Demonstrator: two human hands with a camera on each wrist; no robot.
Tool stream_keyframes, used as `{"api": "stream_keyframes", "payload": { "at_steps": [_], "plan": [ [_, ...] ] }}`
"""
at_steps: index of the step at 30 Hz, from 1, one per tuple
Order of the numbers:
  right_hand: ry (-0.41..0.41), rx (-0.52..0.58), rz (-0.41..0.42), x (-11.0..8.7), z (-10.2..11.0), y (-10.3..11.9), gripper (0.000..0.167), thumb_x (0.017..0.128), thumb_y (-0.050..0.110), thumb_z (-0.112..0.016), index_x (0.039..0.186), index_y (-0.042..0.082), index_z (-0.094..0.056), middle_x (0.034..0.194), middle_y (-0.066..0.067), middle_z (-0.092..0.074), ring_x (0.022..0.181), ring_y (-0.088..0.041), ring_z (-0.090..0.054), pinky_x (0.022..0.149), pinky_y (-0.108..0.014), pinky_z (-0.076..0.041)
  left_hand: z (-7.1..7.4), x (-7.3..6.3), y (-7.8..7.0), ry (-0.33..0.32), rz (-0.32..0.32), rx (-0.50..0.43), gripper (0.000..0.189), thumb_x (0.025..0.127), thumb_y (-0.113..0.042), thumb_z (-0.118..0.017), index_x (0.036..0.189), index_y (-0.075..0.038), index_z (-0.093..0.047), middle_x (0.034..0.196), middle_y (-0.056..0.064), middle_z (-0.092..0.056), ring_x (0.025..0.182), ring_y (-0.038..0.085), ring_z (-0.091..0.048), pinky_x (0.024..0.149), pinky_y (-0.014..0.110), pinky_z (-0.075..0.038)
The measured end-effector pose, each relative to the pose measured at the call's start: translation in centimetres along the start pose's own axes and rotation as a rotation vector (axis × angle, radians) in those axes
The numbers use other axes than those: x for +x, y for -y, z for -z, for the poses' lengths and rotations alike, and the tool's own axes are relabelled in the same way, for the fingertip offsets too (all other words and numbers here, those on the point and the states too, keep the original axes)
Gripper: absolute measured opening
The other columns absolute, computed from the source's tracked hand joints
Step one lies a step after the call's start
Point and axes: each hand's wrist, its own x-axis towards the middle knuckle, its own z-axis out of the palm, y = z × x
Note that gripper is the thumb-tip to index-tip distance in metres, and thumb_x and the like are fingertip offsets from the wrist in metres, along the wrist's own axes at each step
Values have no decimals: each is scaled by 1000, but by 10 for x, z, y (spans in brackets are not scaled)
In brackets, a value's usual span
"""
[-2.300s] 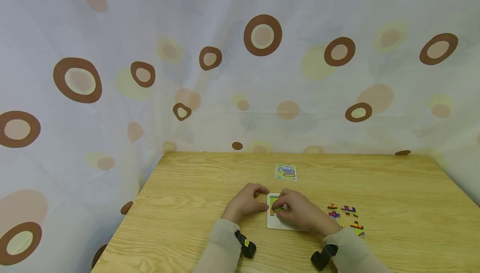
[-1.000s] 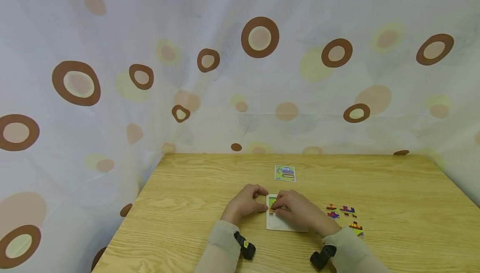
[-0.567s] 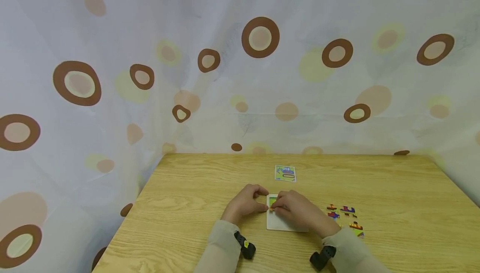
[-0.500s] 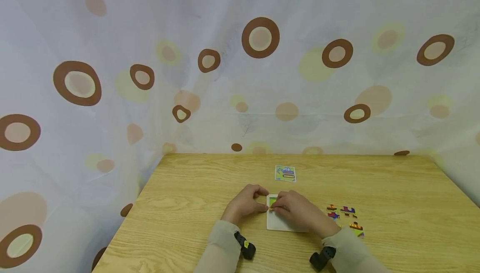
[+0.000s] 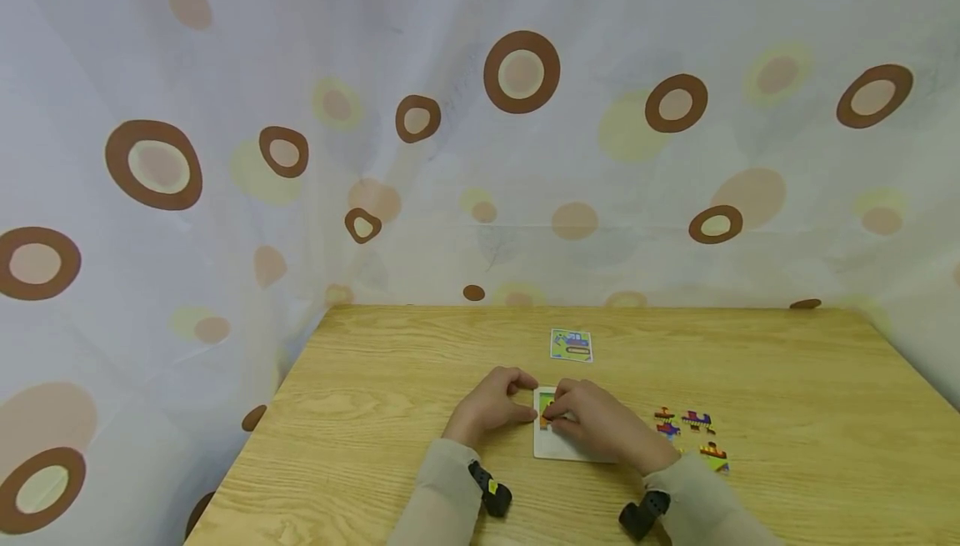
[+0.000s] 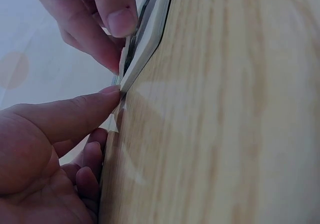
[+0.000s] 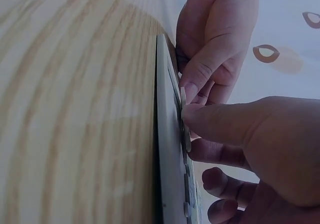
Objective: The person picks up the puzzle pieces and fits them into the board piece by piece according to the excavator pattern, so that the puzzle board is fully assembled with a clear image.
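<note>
A white puzzle board (image 5: 553, 448) lies on the wooden table, part of its picture laid in green and orange at the upper left. My left hand (image 5: 491, 404) is at the board's left edge. Its extended thumb (image 6: 75, 115) touches the board's corner in the left wrist view, the other fingers loosely bent below. Over the upper left part of the board, my right hand (image 5: 603, 423) pinches a thin puzzle piece (image 7: 187, 140) between thumb and fingertips. This hand hides much of the board in the head view.
Several loose puzzle pieces (image 5: 697, 421) lie to the right of the board, some partly behind the right forearm. Beyond the board is a small picture card (image 5: 572, 346) showing a digger. A patterned curtain (image 5: 450, 171) hangs behind the table.
The orange part beneath my right fingertips, mostly covered about half a second ago, shows again as the fingers shift slightly. My left hand keeps its place at the board's edge.
</note>
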Motion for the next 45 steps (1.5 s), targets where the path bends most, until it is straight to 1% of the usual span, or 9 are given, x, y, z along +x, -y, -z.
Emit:
{"api": "stream_keyframes", "payload": {
  "at_steps": [6,10,13,19,23,27,31,36,45],
  "plan": [
    [-9,-15,-38,1,-1,3,16,86,8,-77,101,12,-80,89,7,-58,77,-7,-53,68,-30,-47,0,0,0,2,-1,3,31,85,-10,-79,115,-13,-69,119,3,-59,111,24,-52,94,43,-44],
    [-12,-28,-49,1,0,6,17,83,8,-79,100,11,-80,90,7,-60,79,-9,-53,70,-32,-47,-1,1,1,4,0,7,32,85,-10,-78,115,-14,-69,119,1,-58,110,23,-51,94,42,-44],
    [-4,-37,-36,1,1,7,17,83,7,-78,100,10,-80,91,5,-60,79,-10,-54,70,-31,-48,-2,1,1,6,1,7,32,85,-10,-78,116,-14,-69,119,2,-58,110,24,-51,93,42,-45],
    [26,-34,-23,0,3,8,20,85,3,-76,104,7,-79,92,4,-59,77,-8,-53,67,-29,-47,-2,1,1,7,12,-5,31,86,-9,-78,115,-14,-69,120,2,-58,111,24,-51,94,43,-44],
    [19,-27,-23,0,3,8,19,84,2,-76,103,7,-79,92,4,-60,78,-8,-54,68,-29,-48,-1,1,2,8,9,-9,31,86,-9,-78,115,-14,-69,121,3,-58,112,25,-52,95,44,-44],
    [7,-14,-15,0,2,7,17,83,1,-77,99,6,-80,88,4,-61,75,-9,-56,66,-28,-49,-2,1,4,8,9,-1,31,86,-10,-78,115,-14,-69,122,2,-58,113,25,-52,95,43,-45],
    [-5,-33,-10,0,1,8,15,83,3,-77,97,7,-80,88,4,-61,75,-9,-57,66,-28,-49,-2,2,4,5,0,5,31,85,-11,-78,115,-14,-69,120,1,-58,111,24,-52,95,43,-45],
    [-6,-48,-13,0,2,11,15,84,3,-76,98,6,-80,90,3,-61,76,-9,-57,67,-29,-50,-1,2,4,0,-14,4,31,85,-10,-79,114,-13,-69,118,1,-59,109,23,-52,94,42,-44],
    [20,-18,-26,-4,4,10,18,86,4,-74,103,7,-79,95,2,-61,80,-11,-59,67,-29,-50,-2,1,3,-2,-18,1,31,84,-9,-79,113,-12,-69,119,3,-59,111,26,-52,95,45,-44]
  ]
}}
